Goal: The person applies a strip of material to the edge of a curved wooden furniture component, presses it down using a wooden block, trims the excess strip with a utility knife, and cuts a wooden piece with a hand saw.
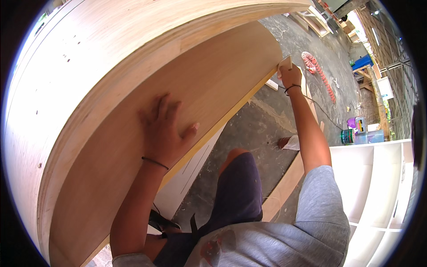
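Note:
A large plywood piece of furniture fills the left side, with a thick top board (102,49) above a recessed brown panel (222,66). My left hand (167,124) lies on this panel with its fingers spread, holding nothing. Along the panel's lower edge runs a yellowish strip (235,109). At the panel's far right end, my right hand (291,76) is closed around a flat, pale, squarish piece (285,61), held against the edge. Its exact kind is not clear, and my fingers partly cover it.
A coiled orange-red hose (321,73) lies on the grey concrete floor (240,138). Paint cans (347,136) stand at the right, near a white shelf unit (373,178). A long wooden board (284,187) lies beside my leg, and a blue drum (362,62) is farther back.

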Available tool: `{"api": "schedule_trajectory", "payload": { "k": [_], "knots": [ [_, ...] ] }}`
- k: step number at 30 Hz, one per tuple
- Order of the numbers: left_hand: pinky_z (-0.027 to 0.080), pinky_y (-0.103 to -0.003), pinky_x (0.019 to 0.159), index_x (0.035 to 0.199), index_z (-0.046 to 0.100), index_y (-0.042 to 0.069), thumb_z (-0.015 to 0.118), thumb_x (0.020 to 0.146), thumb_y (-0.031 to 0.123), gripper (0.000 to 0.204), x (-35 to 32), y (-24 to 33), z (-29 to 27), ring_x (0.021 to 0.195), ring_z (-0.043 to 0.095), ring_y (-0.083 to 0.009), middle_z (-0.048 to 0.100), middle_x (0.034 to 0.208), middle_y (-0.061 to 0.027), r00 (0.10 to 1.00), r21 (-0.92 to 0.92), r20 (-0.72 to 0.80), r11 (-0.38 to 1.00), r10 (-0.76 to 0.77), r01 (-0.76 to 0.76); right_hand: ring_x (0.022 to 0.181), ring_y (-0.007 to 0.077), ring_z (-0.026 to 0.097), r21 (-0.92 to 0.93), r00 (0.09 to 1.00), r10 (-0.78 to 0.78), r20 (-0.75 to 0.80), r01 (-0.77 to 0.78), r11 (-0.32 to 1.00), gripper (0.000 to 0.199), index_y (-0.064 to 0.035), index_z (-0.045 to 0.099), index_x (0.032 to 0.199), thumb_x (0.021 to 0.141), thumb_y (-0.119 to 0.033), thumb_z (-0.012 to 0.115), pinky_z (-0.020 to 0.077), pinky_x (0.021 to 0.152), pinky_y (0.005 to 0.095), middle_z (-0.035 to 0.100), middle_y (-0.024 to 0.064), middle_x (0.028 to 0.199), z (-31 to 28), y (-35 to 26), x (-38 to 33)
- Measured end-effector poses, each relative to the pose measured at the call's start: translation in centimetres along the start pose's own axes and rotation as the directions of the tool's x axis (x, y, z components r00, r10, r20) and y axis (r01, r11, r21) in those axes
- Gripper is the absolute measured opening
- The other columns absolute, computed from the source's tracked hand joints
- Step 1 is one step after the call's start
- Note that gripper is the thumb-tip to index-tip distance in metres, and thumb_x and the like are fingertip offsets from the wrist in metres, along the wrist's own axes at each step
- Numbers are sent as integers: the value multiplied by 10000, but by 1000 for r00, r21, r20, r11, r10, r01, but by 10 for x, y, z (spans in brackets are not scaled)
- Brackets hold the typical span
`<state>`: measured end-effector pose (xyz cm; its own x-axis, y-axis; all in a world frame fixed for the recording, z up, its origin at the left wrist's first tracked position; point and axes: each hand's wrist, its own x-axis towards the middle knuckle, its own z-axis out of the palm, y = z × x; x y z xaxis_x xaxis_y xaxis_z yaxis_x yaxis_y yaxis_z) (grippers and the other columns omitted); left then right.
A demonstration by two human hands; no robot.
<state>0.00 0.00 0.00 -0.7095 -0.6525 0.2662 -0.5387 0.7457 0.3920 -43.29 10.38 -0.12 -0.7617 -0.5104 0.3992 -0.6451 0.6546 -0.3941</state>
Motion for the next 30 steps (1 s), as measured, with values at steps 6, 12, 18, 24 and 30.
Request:
{"api": "schedule_trajectory", "payload": {
  "k": [6, 12, 18, 24, 30],
  "knots": [
    [151, -670, 993, 1166, 509, 54, 657, 743, 382, 555, -1, 1, -2, 1296, 310, -345, 392, 1350, -172, 1000, 0, -27, 1000, 15, -15, 601, 225, 655, 140, 996, 61, 72, -71, 988, 294, 52, 622, 880, 770, -208, 542, 535, 536, 319, 648, 157, 717, -10, -20, -26],
    [141, -669, 996, 1175, 508, 48, 646, 750, 400, 569, -1, -1, -3, 1300, 309, -340, 392, 1352, -173, 999, -4, -27, 1000, 21, -21, 558, 207, 648, 317, 987, 114, 116, -146, 937, 242, 34, 628, 825, 753, -181, 542, 515, 546, 321, 638, 152, 643, -18, -51, -55],
    [126, -669, 1003, 1184, 511, 49, 627, 750, 430, 589, -2, -5, -3, 1316, 285, -332, 381, 1356, -175, 999, 3, -25, 1000, 29, -29, 545, 189, 646, 382, 982, 119, 147, -167, 909, 245, 59, 618, 830, 766, -166, 547, 519, 515, 292, 642, 138, 646, -25, -79, -79],
    [124, -668, 1009, 1185, 515, 51, 610, 749, 447, 597, 0, -4, 0, 1325, 270, -325, 372, 1359, -174, 999, -15, -27, 999, 35, -36, 548, 180, 645, 401, 970, 177, 165, -229, 887, 231, 81, 613, 831, 764, -133, 558, 518, 504, 292, 641, 140, 652, -21, -77, -96],
    [107, -682, 999, 1200, 506, 63, 617, 756, 465, 610, -1, -5, -3, 1326, 268, -330, 357, 1375, -182, 999, -11, -12, 999, 35, -35, 550, 191, 649, 430, 974, 162, 161, -217, 876, 238, 73, 625, 823, 765, -155, 583, 509, 506, 297, 641, 147, 648, -34, -118, -127]
  ]
}}
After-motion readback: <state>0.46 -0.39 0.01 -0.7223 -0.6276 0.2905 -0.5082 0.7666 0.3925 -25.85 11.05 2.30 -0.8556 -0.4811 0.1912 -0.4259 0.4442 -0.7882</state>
